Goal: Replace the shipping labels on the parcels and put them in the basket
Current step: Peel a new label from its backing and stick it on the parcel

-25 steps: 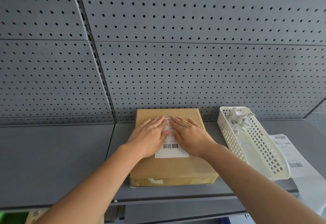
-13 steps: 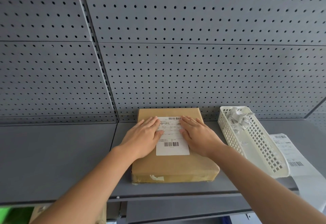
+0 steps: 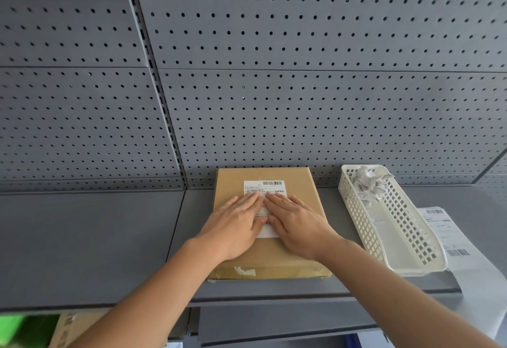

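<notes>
A parcel (image 3: pixel 274 260) lies on a grey shelf (image 3: pixel 90 243) with a white label (image 3: pixel 264 187) on top. The left hand (image 3: pixel 236 224) and right hand (image 3: pixel 297 223) press flat on the label, fingers straight, so labelling looks nearly done. The parcel is not yet in the basket (image 3: pixel 365 227) beside it, which holds crumpled paper (image 3: pixel 367 183), perhaps old labels.

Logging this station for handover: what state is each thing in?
parcel: closed, flat on the shelf.
shipping label: on the parcel's top, under both hands.
left hand: flat, pressing the shipping label.
right hand: flat, pressing the shipping label.
basket: upright, holding crumpled paper at its far end.
label sheets: beside the basket, near end overhanging the shelf.
</notes>
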`<state>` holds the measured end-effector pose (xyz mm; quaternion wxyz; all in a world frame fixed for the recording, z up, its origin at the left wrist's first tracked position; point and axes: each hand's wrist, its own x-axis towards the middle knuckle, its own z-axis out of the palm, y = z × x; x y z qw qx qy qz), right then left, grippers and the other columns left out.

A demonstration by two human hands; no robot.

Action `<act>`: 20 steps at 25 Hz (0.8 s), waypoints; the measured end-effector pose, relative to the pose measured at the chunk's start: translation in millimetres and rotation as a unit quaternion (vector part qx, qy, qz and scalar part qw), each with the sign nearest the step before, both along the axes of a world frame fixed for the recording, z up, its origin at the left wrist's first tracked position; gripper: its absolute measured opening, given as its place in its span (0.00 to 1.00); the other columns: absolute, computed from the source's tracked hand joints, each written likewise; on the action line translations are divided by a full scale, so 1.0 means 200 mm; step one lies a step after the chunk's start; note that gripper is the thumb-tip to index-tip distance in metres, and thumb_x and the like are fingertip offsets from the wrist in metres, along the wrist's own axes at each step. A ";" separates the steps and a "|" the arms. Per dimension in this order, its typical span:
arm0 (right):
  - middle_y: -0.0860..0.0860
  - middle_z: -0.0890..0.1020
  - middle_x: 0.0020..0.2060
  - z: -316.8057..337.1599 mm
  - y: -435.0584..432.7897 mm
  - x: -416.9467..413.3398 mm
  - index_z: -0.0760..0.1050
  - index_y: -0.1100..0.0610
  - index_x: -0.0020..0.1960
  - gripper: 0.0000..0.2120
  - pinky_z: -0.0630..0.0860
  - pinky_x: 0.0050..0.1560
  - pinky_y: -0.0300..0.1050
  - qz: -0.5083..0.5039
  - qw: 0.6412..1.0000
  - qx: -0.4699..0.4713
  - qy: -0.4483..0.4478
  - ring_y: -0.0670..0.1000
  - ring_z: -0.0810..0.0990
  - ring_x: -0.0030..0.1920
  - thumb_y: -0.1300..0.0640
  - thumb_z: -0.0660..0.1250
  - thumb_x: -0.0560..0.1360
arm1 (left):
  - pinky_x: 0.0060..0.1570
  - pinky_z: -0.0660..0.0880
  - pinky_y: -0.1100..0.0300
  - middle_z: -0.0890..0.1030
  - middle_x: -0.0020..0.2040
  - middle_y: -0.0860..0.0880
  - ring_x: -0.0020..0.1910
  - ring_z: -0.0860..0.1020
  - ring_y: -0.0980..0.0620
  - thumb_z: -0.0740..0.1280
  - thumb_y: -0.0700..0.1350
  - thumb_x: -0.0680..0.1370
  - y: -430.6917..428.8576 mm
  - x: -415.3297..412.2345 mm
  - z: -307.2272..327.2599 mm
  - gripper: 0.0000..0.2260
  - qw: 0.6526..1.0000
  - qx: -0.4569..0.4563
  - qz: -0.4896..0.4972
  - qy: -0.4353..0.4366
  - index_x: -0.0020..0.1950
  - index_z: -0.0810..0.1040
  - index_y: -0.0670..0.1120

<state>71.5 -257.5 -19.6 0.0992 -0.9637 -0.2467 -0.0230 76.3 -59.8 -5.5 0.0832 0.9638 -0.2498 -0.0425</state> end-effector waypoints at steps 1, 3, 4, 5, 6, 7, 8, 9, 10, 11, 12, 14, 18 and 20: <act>0.48 0.59 0.79 0.00 -0.01 0.00 0.58 0.53 0.79 0.27 0.47 0.78 0.44 -0.005 1.000 0.002 -0.004 0.47 0.56 0.78 0.46 0.44 0.83 | 0.80 0.42 0.59 0.47 0.84 0.52 0.82 0.45 0.59 0.45 0.58 0.86 0.00 0.00 0.00 0.28 1.000 0.002 0.003 0.000 0.84 0.48 0.48; 0.48 0.60 0.78 0.00 -0.04 0.00 0.59 0.53 0.79 0.24 0.47 0.78 0.44 -0.013 1.000 0.006 -0.012 0.47 0.57 0.78 0.48 0.48 0.84 | 0.80 0.43 0.58 0.47 0.84 0.52 0.82 0.46 0.59 0.45 0.58 0.86 0.01 0.00 0.00 0.28 1.000 0.007 0.010 0.000 0.84 0.48 0.48; 0.48 0.60 0.78 0.01 -0.06 0.00 0.59 0.53 0.79 0.24 0.47 0.78 0.44 -0.020 1.000 0.006 -0.011 0.47 0.57 0.78 0.49 0.48 0.85 | 0.80 0.43 0.57 0.47 0.84 0.52 0.82 0.45 0.59 0.45 0.58 0.86 0.02 0.00 0.00 0.28 1.000 0.009 0.014 0.001 0.84 0.48 0.48; 0.48 0.60 0.78 0.01 -0.09 0.00 0.59 0.53 0.79 0.24 0.46 0.78 0.43 -0.028 1.000 0.007 -0.008 0.46 0.56 0.78 0.49 0.48 0.84 | 0.81 0.43 0.57 0.46 0.84 0.53 0.82 0.45 0.59 0.45 0.58 0.86 0.03 -0.01 0.00 0.28 1.000 0.011 0.018 0.003 0.84 0.48 0.48; 0.48 0.60 0.78 0.01 -0.11 -0.01 0.59 0.53 0.79 0.24 0.45 0.78 0.42 -0.038 0.999 0.008 -0.004 0.46 0.56 0.78 0.49 0.47 0.84 | 0.80 0.43 0.57 0.46 0.84 0.53 0.82 0.45 0.59 0.45 0.58 0.86 0.04 -0.01 0.00 0.28 1.000 0.013 0.021 0.006 0.84 0.47 0.49; 0.47 0.59 0.79 0.01 -0.14 -0.01 0.58 0.52 0.79 0.24 0.44 0.77 0.41 -0.049 0.999 0.010 0.001 0.45 0.55 0.78 0.49 0.47 0.84 | 0.80 0.42 0.58 0.46 0.84 0.53 0.81 0.45 0.59 0.44 0.58 0.86 0.05 -0.02 0.00 0.28 1.000 0.014 0.024 0.007 0.84 0.47 0.49; 0.46 0.59 0.79 0.01 -0.17 -0.02 0.57 0.52 0.79 0.24 0.43 0.77 0.40 -0.058 0.998 0.012 0.004 0.45 0.54 0.79 0.49 0.48 0.85 | 0.80 0.42 0.58 0.46 0.84 0.53 0.82 0.45 0.59 0.44 0.58 0.86 0.06 -0.02 0.01 0.28 1.000 0.014 0.027 0.007 0.84 0.46 0.49; 0.45 0.58 0.79 0.01 -0.19 -0.02 0.56 0.51 0.80 0.24 0.43 0.77 0.40 -0.064 0.998 0.011 0.006 0.44 0.54 0.79 0.48 0.48 0.85 | 0.80 0.41 0.59 0.46 0.84 0.53 0.82 0.45 0.59 0.44 0.58 0.86 0.08 -0.02 0.01 0.27 0.999 0.015 0.030 0.006 0.84 0.46 0.49; 0.45 0.58 0.79 0.00 -0.20 -0.02 0.56 0.51 0.80 0.24 0.44 0.77 0.40 -0.067 0.998 0.011 0.006 0.44 0.53 0.79 0.48 0.48 0.85 | 0.79 0.41 0.60 0.46 0.84 0.53 0.82 0.45 0.59 0.44 0.58 0.86 0.08 -0.02 0.01 0.27 0.999 0.016 0.032 0.005 0.84 0.46 0.49; 0.45 0.58 0.79 0.00 -0.21 -0.02 0.55 0.51 0.80 0.24 0.44 0.77 0.41 -0.067 0.998 0.012 0.007 0.44 0.53 0.79 0.48 0.48 0.85 | 0.79 0.41 0.60 0.46 0.84 0.53 0.82 0.45 0.59 0.44 0.58 0.86 0.09 -0.02 0.01 0.28 0.999 0.016 0.034 0.004 0.84 0.46 0.49; 0.46 0.58 0.79 0.00 -0.20 -0.02 0.55 0.52 0.80 0.24 0.44 0.78 0.41 -0.066 0.998 0.014 0.008 0.44 0.53 0.79 0.48 0.48 0.85 | 0.79 0.40 0.60 0.46 0.84 0.53 0.82 0.45 0.59 0.44 0.58 0.86 0.09 -0.02 0.02 0.28 0.999 0.015 0.036 0.004 0.84 0.46 0.49; 0.47 0.58 0.79 0.02 -0.18 -0.03 0.56 0.52 0.80 0.24 0.43 0.77 0.40 -0.062 0.998 0.022 0.004 0.45 0.53 0.79 0.48 0.48 0.85 | 0.78 0.40 0.61 0.45 0.83 0.53 0.82 0.45 0.58 0.44 0.59 0.86 0.08 -0.04 0.02 0.28 0.999 0.007 0.036 0.007 0.84 0.45 0.49; 0.49 0.59 0.79 0.04 -0.10 -0.13 0.59 0.54 0.79 0.24 0.42 0.76 0.39 -0.011 0.999 0.029 -0.015 0.46 0.55 0.79 0.49 0.49 0.85 | 0.78 0.39 0.61 0.44 0.83 0.54 0.81 0.43 0.60 0.44 0.58 0.86 0.06 -0.12 0.03 0.27 1.000 -0.016 0.010 -0.001 0.84 0.46 0.50; 0.49 0.59 0.79 0.02 -0.05 -0.17 0.59 0.54 0.79 0.24 0.45 0.77 0.41 0.015 0.999 0.028 -0.016 0.46 0.56 0.78 0.48 0.49 0.85 | 0.78 0.38 0.62 0.44 0.83 0.54 0.81 0.43 0.61 0.45 0.57 0.86 0.04 -0.17 0.03 0.27 1.000 -0.023 -0.004 -0.004 0.84 0.46 0.49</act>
